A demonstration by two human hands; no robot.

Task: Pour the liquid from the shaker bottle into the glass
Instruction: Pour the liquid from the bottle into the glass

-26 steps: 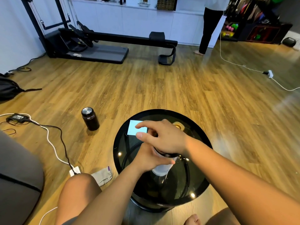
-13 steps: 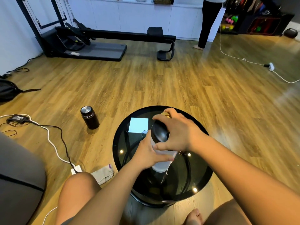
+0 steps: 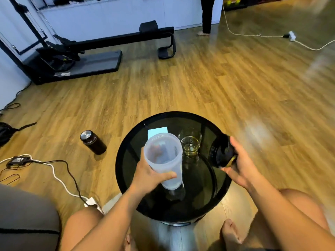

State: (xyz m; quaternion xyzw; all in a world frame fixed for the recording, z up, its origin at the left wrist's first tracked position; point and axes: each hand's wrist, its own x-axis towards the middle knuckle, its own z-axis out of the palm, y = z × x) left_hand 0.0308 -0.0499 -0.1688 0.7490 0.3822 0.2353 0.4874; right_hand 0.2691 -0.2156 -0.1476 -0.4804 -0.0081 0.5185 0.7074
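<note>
A translucent white shaker bottle (image 3: 164, 158) with its top off is held above the round black glass table (image 3: 126, 160); my left hand (image 3: 150, 175) grips its lower body. Its open mouth faces up and slightly away from me. Just to its right a clear glass (image 3: 190, 142) stands on the table with a little yellowish liquid at the bottom. My right hand (image 3: 239, 167) holds the black shaker lid (image 3: 220, 153) off to the right of the glass, near the table's right edge.
A pale blue card (image 3: 157, 131) lies on the table behind the bottle. A dark flask (image 3: 92, 144) stands on the wood floor to the left, with cables and a power strip (image 3: 91, 201) nearby. Exercise equipment (image 3: 81, 57) and a standing person (image 3: 206, 15) are far back.
My right hand took the black lid off the shaker bottle and carried it to the right. The bottle's mouth is now uncovered and the glass behind it has come into view.
</note>
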